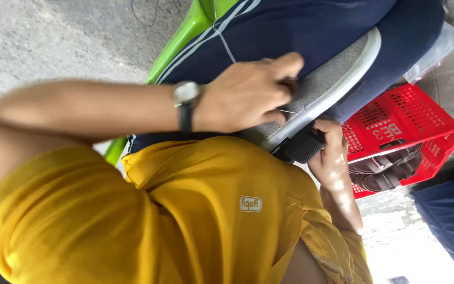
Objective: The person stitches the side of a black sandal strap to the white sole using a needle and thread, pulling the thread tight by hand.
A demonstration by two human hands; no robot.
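A shoe with a grey sole (337,73) and a black upper (303,146) lies sole-up across my lap on navy trousers. My left hand (248,97), with a wristwatch, rests on the sole, its fingers closed around a small dark-handled tool (290,84). A thin pale thread (289,111) runs from the sole by my fingers. My right hand (332,158) grips the shoe's black upper from underneath, at the sole's edge. My yellow shirt fills the lower part of the view.
A red plastic basket (426,113) stands on the ground to the right with dark sandals (390,171) in it. A clear plastic lid (440,50) lies beyond it. I sit on a green plastic chair (177,44). Blue cloth (453,215) shows at the right edge.
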